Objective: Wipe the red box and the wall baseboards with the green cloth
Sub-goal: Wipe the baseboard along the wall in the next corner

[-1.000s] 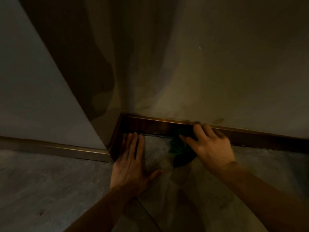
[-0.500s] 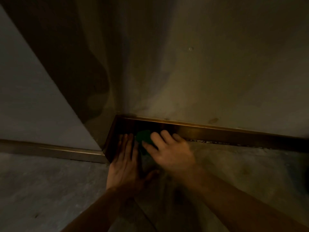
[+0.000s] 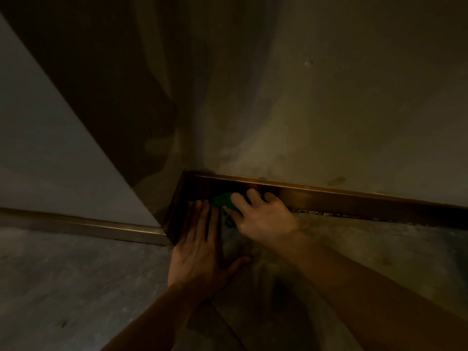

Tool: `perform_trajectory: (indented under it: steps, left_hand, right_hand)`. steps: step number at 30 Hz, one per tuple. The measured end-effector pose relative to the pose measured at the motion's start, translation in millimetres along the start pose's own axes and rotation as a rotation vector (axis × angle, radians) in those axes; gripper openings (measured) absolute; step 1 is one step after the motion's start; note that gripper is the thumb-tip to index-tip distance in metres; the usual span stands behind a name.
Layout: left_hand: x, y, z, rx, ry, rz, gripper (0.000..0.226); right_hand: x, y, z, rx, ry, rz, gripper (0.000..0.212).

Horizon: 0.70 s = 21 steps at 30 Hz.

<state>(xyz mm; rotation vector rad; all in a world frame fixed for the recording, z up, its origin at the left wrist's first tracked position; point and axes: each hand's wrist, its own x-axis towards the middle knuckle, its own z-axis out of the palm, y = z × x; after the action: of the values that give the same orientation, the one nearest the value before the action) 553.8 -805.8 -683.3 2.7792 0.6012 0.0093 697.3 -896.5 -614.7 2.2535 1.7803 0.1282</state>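
At wall corner, two hands, left hand flat, right hand pressing one green cloth

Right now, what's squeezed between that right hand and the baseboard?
The head view shows the green cloth, pressed by the right hand against the baseboard near the corner. The left hand lies flat on the floor alongside.

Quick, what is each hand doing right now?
Left hand: open, flat on the floor, holding nothing.
Right hand: closed on the green cloth, pressing it against the baseboard.
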Motion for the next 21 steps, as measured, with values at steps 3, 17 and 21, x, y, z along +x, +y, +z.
perform_trajectory:
  steps: [3, 17, 21]
  left_hand:
    - [0, -2, 0, -0.012, 0.007, 0.01, 0.119]
    - [0, -1, 1, -0.037, 0.016, -0.004, 0.118]
    - [0, -1, 0, -0.061, 0.014, -0.007, 0.118]
  right_hand:
    - [-14, 12, 1, -0.128, 0.042, -0.055, 0.029]
    - [-73, 64, -14, -0.176, 0.107, 0.054, 0.038]
    - [-85, 77, -14, -0.176, 0.13, 0.065, 0.032]
